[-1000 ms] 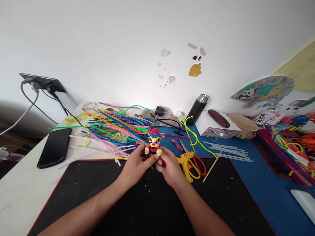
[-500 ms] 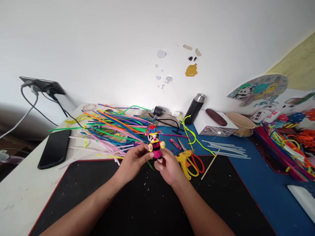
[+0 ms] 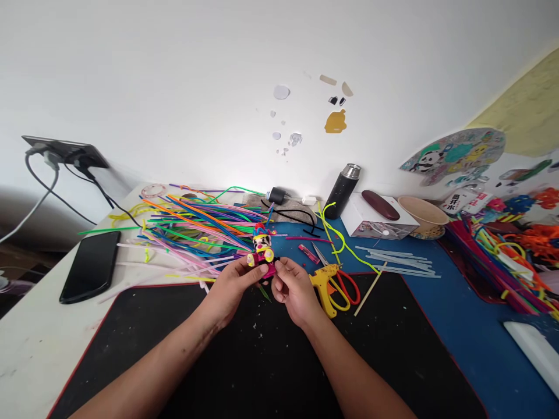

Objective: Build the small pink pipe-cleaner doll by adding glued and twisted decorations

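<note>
A small pipe-cleaner doll (image 3: pixel 263 251) with a white face, a red, blue and yellow hat and a magenta body is held above the black mat (image 3: pixel 262 372). My left hand (image 3: pixel 233 291) grips its body from the left, thumb across the front. From the right, my right hand (image 3: pixel 297 291) pinches the doll's lower side between thumb and fingers. Fingers cover part of its lower body. Close to my right hand lie a yellow glue gun (image 3: pixel 323 286) and scissors (image 3: pixel 354 289) with red and yellow handles.
Loose pipe cleaners (image 3: pixel 187 227) spread behind my left hand, near a phone (image 3: pixel 90 266). A black thermos (image 3: pixel 343 192), a white box (image 3: pixel 375 220) and a bowl (image 3: pixel 421 215) stand along the wall. Glue sticks (image 3: pixel 397 261) and a wooden stick (image 3: pixel 370 289) lie at right.
The doll has tilted and turned a little to the left. My right fingers have shifted into a pinch at its lower right side. The whole view has moved slightly.
</note>
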Demonstrator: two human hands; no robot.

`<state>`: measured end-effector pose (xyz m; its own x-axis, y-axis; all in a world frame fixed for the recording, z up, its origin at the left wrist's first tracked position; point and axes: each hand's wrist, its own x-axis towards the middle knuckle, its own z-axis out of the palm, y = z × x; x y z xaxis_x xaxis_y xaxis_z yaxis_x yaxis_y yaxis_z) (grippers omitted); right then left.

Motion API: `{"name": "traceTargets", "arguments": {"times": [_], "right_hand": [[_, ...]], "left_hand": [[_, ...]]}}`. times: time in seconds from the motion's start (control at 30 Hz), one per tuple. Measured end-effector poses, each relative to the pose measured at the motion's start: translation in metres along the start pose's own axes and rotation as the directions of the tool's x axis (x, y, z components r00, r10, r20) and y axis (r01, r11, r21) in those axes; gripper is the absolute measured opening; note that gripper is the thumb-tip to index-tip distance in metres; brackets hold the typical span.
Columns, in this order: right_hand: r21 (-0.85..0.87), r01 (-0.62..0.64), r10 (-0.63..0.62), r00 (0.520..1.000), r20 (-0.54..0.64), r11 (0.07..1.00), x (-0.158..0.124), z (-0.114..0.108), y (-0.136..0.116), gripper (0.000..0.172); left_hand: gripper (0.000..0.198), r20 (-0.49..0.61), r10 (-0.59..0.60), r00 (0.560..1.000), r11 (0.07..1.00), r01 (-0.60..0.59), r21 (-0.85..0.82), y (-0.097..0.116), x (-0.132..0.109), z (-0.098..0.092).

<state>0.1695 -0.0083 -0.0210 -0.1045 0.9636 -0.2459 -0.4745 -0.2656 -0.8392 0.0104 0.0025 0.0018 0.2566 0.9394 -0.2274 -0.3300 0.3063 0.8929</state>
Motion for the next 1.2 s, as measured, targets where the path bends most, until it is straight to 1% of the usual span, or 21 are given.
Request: {"name": "traceTargets", "arguments": {"times": [0.1, 0.17, 0.23, 0.37, 0.57, 0.77, 0.83, 0.93, 1.07, 1.13, 1.2], "right_hand": [[-0.017, 0.011, -0.01, 1.0, 0.02, 1.0, -0.003, -0.001, -0.003, 0.045], [-0.031, 0.015, -0.014, 1.0, 0.016, 0.999, -0.006, -0.001, -0.005, 0.047], [-0.043, 0.024, -0.024, 1.0, 0.006, 0.999, -0.009, -0.001, -0.007, 0.05], [-0.084, 0.024, -0.023, 1.0, 0.006, 0.996, -0.012, 0.0, -0.01, 0.055], [-0.126, 0.053, -0.059, 0.997, -0.042, 0.991, -0.011, 0.0, -0.012, 0.046], [-0.146, 0.052, -0.058, 0.998, -0.035, 0.988, -0.011, -0.002, -0.009, 0.042], [-0.164, 0.052, -0.057, 0.998, -0.022, 0.985, -0.011, -0.002, -0.008, 0.041], [-0.217, 0.065, -0.064, 0.998, 0.008, 0.974, -0.013, -0.002, -0.01, 0.04], [-0.371, 0.124, -0.111, 0.992, 0.056, 0.92, -0.016, -0.004, -0.013, 0.039], [-0.461, 0.17, -0.147, 0.985, 0.085, 0.871, -0.017, -0.006, -0.014, 0.036], [-0.563, 0.21, -0.175, 0.978, 0.117, 0.799, -0.018, -0.009, -0.016, 0.031]], "left_hand": [[0.032, -0.043, -0.01, 0.999, 0.996, 0.007, -0.085, 0.001, 0.0, -0.001], [0.031, -0.043, -0.024, 0.999, 0.991, 0.018, -0.135, 0.003, -0.001, -0.003], [0.03, -0.009, -0.044, 0.999, 0.987, 0.042, -0.154, 0.004, -0.002, -0.004], [0.03, 0.111, -0.118, 0.987, 0.981, 0.133, -0.145, 0.004, -0.003, -0.005], [0.035, 0.142, -0.236, 0.961, 0.957, 0.256, -0.14, -0.001, -0.002, -0.012], [0.039, 0.092, -0.281, 0.955, 0.929, 0.295, -0.222, 0.0, -0.005, -0.013], [0.041, 0.09, -0.289, 0.953, 0.928, 0.301, -0.217, 0.0, -0.006, -0.013], [0.044, 0.073, -0.267, 0.961, 0.943, 0.276, -0.185, -0.001, -0.006, -0.014], [0.042, 0.029, -0.224, 0.974, 0.967, 0.226, -0.119, 0.0, -0.005, -0.017], [0.042, 0.009, -0.212, 0.977, 0.975, 0.212, -0.064, 0.002, -0.005, -0.018], [0.045, 0.004, -0.213, 0.977, 0.977, 0.213, -0.008, 0.005, -0.006, -0.019]]}}
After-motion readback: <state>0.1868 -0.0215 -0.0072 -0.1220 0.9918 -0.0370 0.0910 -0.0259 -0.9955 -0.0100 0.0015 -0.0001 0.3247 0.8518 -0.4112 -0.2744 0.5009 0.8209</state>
